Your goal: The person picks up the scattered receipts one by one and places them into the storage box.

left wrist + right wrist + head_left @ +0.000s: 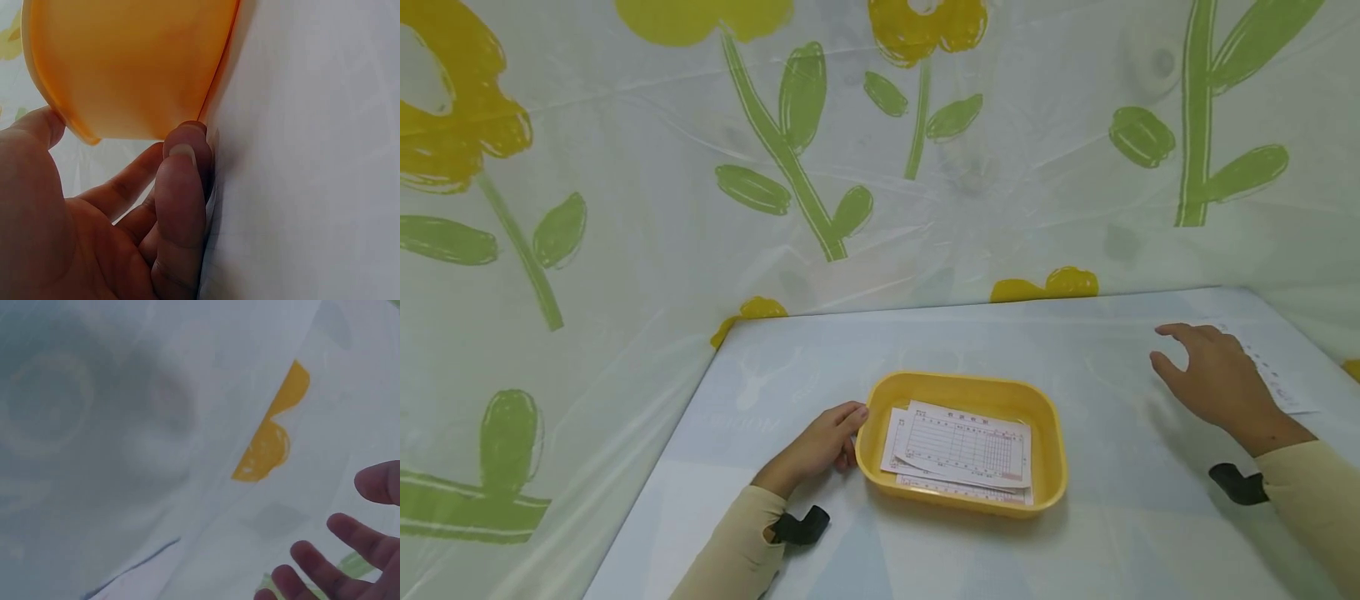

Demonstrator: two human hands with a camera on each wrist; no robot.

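Setting: pale blue bench point(820, 350) under a clear plastic cover, backed by a white sheet printed with yellow flowers and green stems point(790, 158).
Left hand point(820, 446): nearest the viewer, resting on the bench with loosely curled fingers against the left end of the yellow tray point(1045, 475); the left wrist view shows the thumb up by the rim and a fingertip point(182, 150) touching the tray's lower wall. It steadies the tray more than it grips it.
Yellow tray: middle of the bench, flat on the surface, a shallow plastic tub with rounded corners and a rolled rim. It looks light and stiff, with a smooth wall likely to slide on the plastic cover; the rim at either short end is the sound place to take hold.
Forms in tray point(966, 446): a few printed sheets lie stacked slightly askew, the top one face up with a ruled table. Thin, limp, easily creased; best lifted by a free edge or corner.
Right hand point(1213, 379): farther off to the right, well apart from the tray, fingers spread and relaxed, holding nothing, hovering over or just touching the near end of a loose sheet point(1273, 375); contact cannot be told.
Loose sheet: flat on the bench by the right edge, lying so close to the cover that it is probably hard to pinch; sliding it to raise an edge seems easier.
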